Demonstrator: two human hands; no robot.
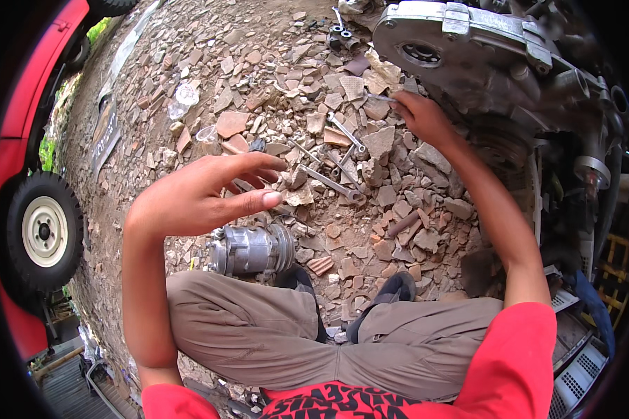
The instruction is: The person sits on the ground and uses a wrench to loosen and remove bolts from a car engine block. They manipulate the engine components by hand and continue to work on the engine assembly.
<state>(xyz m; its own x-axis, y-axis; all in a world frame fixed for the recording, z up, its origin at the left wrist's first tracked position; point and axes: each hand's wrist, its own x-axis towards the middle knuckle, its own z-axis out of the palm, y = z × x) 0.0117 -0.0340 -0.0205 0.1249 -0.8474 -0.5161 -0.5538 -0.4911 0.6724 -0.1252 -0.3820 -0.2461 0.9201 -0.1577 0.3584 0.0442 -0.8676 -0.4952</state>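
Observation:
My left hand point(199, 195) hovers with fingers loosely stretched and the thumb apart, holding nothing. Below it a silver air-conditioning compressor point(248, 249) with a ringed pulley lies on its side in front of my left knee. Farther off to the right, my right hand point(425, 117) is closed round one end of a slim metal wrench point(379, 97), low over the rubble. Between the hands lie several loose wrenches, among them a long combination wrench point(332, 183) and a shorter wrench point(347, 134). The right fingertips are partly hidden.
A large metal engine point(482, 77) stands close at my right. Broken tile and stone point(258, 77) cover the ground. Small dark metal parts point(342, 36) lie at the far side. At left is a red vehicle with a black tyre point(45, 230). White perforated panels point(579, 377) lie lower right.

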